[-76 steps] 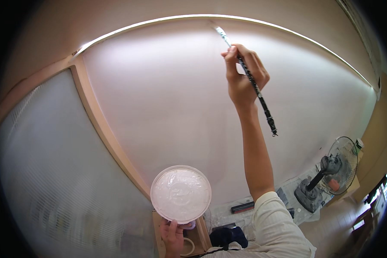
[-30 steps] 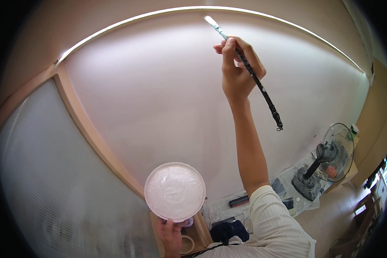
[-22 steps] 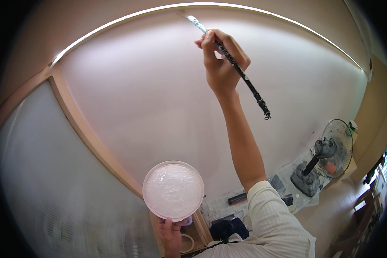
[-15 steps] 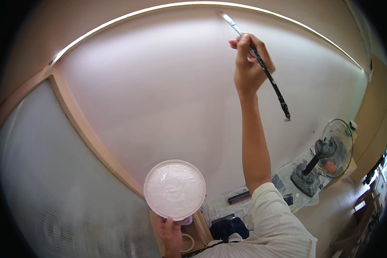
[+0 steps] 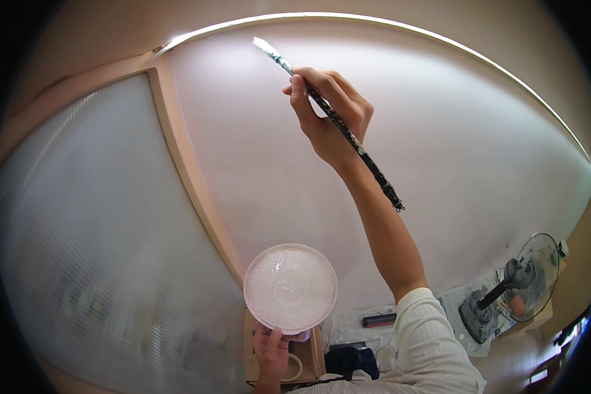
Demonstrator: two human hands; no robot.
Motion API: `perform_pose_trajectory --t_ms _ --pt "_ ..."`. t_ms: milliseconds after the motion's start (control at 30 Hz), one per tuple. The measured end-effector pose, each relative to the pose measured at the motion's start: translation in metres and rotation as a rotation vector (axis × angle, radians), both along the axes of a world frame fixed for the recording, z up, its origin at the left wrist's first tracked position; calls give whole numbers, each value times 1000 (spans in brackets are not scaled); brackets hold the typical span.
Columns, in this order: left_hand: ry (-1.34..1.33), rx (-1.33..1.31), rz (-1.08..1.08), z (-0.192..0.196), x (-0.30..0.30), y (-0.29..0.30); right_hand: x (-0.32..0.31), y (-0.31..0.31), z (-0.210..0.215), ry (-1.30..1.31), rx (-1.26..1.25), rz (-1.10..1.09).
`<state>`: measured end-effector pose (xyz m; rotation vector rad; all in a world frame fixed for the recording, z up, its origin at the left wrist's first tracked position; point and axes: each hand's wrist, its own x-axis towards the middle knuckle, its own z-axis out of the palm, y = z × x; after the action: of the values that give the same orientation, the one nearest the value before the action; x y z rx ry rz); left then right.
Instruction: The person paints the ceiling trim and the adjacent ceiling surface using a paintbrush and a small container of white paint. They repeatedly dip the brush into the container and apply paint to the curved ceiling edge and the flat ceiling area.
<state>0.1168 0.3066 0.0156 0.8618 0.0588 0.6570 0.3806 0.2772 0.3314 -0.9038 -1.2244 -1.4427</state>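
Note:
My right hand (image 5: 331, 108) is raised high, its fingers pinched round a long dark paintbrush (image 5: 340, 125). White paint smears the brush's bristle end, which points up and left, close to the upper part of the pale wall (image 5: 276, 164). Whether the bristles touch the wall I cannot tell. Low in the middle, my left hand (image 5: 271, 348) grips the rim of a round pale tub or lid (image 5: 291, 289) with a whitish, glossy inside. The thumb lies on its near edge, and the other fingers are mostly hidden beneath it.
A bright light strip (image 5: 348, 16) runs along the wall's top. On the left stands a ribbed translucent panel (image 5: 105, 217) in a wooden frame (image 5: 190, 164). A paint-spattered fan (image 5: 505, 289) stands on a covered surface at right. A wooden box (image 5: 317, 351) and dark cloth (image 5: 351, 360) lie below.
My right hand and the brush have moved left along the upper wall. The view has turned left, so the frame, fan and tub sit farther right.

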Motion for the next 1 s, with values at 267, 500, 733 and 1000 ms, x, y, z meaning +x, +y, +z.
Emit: perform_pose_trajectory --t_ms 267,500,733,1000 --pt "12 2 5 13 2 -2 9 10 8 24 55 -49" --pt "7 6 -32 4 4 2 8 -13 -2 25 105 -35" --pt "5 -4 -51 4 6 0 4 16 9 7 49 -45" --pt "30 5 -56 7 7 1 13 -3 11 43 128 -81"
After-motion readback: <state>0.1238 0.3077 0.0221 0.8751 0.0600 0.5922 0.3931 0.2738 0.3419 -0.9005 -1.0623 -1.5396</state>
